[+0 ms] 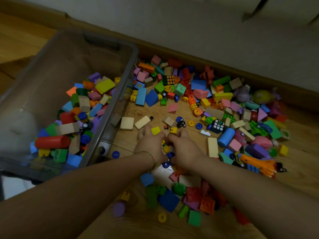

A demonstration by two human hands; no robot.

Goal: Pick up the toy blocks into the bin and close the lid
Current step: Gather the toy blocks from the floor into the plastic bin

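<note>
1. 6 o'clock, closest: blurred heap of toy blocks (168, 199) under both forearms. Green, blue, red, yellow.
2. Centre: left hand (151, 144) & right hand (183, 150) side by side, fingers curled down over small bits, a yellow block (155, 130) at the L fingertips. Real grip or just cupped? Can't tell, either hand. Thread bracelet (148, 155) on L wrist.
3. 9–10 o'clock: clear bin (57, 54), open-topped, part-filled w/ blocks, red cylinder (52, 141) near its front.
4. 12–3 o'clock: the main scatter of foam, wood & studded plastic pcs. Puzzle cube (217, 125) at 2, orange shuttle toy (255, 163) at 3.
5. Surface: wood-grain floor (146, 111), dim light.
6. Far, 12–1: brown skirting (189, 57), then pale wall (207, 23).
</note>
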